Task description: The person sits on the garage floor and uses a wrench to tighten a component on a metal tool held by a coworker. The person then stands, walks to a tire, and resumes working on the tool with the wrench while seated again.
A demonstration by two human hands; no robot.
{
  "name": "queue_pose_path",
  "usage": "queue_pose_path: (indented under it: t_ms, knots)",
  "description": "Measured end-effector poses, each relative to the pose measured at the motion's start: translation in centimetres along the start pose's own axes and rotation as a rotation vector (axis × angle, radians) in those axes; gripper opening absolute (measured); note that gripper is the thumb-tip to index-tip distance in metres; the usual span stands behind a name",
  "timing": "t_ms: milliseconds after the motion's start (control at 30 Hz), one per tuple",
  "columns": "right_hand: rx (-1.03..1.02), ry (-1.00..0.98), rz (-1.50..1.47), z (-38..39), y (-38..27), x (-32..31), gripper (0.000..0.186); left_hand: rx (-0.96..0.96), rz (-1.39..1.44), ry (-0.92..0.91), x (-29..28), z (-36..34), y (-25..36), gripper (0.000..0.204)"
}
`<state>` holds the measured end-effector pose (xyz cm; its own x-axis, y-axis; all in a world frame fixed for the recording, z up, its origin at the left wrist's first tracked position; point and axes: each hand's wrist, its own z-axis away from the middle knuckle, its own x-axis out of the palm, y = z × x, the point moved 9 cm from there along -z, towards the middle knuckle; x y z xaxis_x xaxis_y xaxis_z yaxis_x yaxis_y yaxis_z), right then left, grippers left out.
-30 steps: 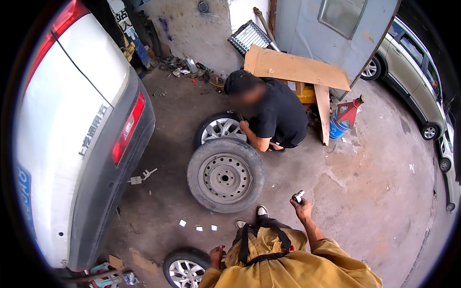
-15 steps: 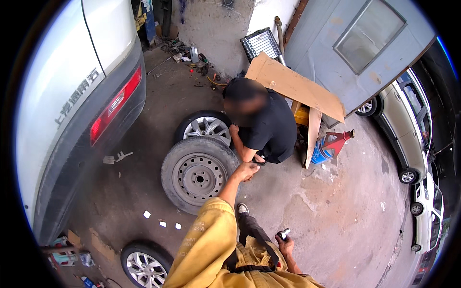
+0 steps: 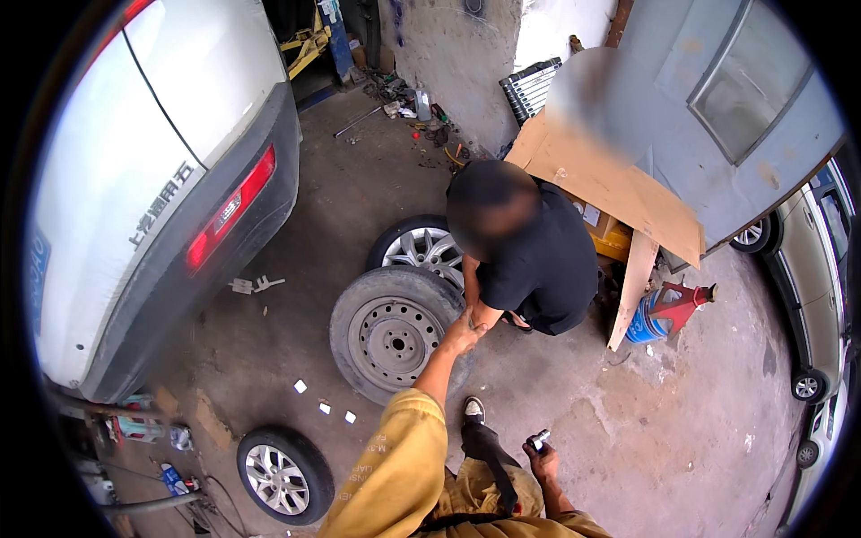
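Note:
My left hand (image 3: 463,334) reaches over the right edge of a steel wheel with its tyre (image 3: 399,344). It lies against the bent arm of a person in a black shirt (image 3: 541,262). Some of its fingers are hidden, so I cannot make out whether it grips the arm or the tyre edge. The steel wheel overlaps an alloy wheel (image 3: 435,252), beside which the person crouches. Low on the right, my right hand (image 3: 543,462) is closed around a small silver metal object (image 3: 538,439), whose kind is unclear.
A white vehicle (image 3: 215,81) stands at the left. Another alloy wheel (image 3: 277,480) lies near front left, with small white pieces (image 3: 325,408) above it. Cardboard (image 3: 605,193), a blue can (image 3: 644,323) and a red stand (image 3: 684,305) are right of the person. Parked cars line the far right.
The view has shifted, moving the scene rightward and slightly down. My left hand has come closer to the steel wheel's tyre edge. My right hand still holds the silver object.

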<state>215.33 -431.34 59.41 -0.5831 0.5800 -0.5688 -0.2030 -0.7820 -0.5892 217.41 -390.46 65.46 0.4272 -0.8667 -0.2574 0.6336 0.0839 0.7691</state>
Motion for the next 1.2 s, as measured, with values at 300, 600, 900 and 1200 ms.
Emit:
queue_pose_path:
  t_ms: [300,600,900,1200]
  knots:
    - [-0.046,-0.054,0.024,-1.9,-3.0,-0.4,0.046,0.065,0.000,-0.064,1.1,0.2,2.7,0.064]
    - [-0.096,-0.109,0.194,1.4,1.9,2.5,0.045,0.070,0.044,-0.216,3.4,3.6,-2.4,0.066]
    - [0.115,0.092,0.115,13.6,6.8,7.9,0.042,0.029,-0.005,-0.132,-4.6,13.1,-24.1,0.047]
    - [0.083,-0.178,-0.065,21.7,16.0,13.7,0.031,-0.939,-0.090,0.466,-20.3,53.5,-70.3,0.035]
